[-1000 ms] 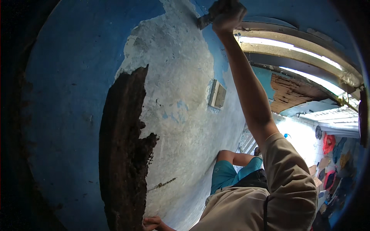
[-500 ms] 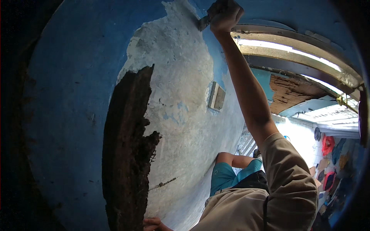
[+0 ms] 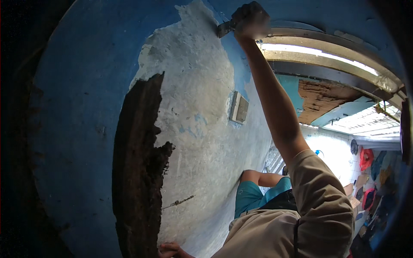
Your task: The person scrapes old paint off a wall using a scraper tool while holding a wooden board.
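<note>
Right hand (image 3: 251,20), scraper (image 3: 224,29) shifted slightly left in our view; grip clenched round scraper at wall (image 3: 198,86). Left hand (image 3: 170,248) beside dark strip (image 3: 135,172); its grip we cannot tell.

A beige shirt (image 3: 258,225) is showing at bottom centre, its short sleeve (image 3: 322,189) creasing at lower right beside a thin dark cord (image 3: 296,236). Teal shorts (image 3: 248,197) bearing a small pale mark (image 3: 241,189) are showing at lower centre, with black cloth (image 3: 279,203) lying between shorts and shirt. The right hand (image 3: 251,20), at top, is showing bare.
</note>
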Available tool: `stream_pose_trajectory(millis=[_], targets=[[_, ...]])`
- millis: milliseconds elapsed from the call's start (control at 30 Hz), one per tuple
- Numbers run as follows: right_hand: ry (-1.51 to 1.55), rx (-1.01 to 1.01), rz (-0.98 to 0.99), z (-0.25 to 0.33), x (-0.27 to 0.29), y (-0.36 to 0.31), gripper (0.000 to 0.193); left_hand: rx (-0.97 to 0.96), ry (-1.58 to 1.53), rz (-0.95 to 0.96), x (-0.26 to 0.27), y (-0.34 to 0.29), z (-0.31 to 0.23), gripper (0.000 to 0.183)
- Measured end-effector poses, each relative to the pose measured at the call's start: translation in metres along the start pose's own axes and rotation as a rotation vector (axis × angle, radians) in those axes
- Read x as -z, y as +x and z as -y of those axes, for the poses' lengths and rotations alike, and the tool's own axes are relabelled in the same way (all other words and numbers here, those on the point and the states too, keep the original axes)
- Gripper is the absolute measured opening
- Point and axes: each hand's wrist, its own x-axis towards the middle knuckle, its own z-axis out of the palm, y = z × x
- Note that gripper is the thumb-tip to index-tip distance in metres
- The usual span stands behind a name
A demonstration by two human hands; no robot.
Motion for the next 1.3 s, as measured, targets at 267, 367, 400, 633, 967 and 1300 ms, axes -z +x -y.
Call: stream_pose_trajectory(millis=[267,367,400,633,967,1300], targets=[[-0.368,-0.317,-0.160,0.057,0.135,-0.079,0.022,0.024,0.085,-0.046,-0.010,0.013,-0.018,0.018],[-0.063,-0.647,-0.436,0.081,0.202,-0.141,0.021,0.006,0.138,-0.021,0.002,0.015,-0.020,0.022],[0.030,-0.753,-0.608,0.093,0.236,-0.157,0.022,-0.014,0.140,-0.006,0.000,0.015,-0.017,0.023],[0.004,-1.210,-0.824,0.153,0.390,-0.287,0.024,-0.015,0.138,-0.008,0.003,0.006,-0.012,0.022],[-0.374,-1.698,-0.644,0.261,0.390,-0.355,0.020,-0.033,0.103,0.000,0.008,0.018,-0.016,0.021],[-0.262,-1.604,-0.151,0.297,0.368,-0.279,0.032,-0.070,0.106,-0.037,0.006,0.017,-0.016,0.019]])
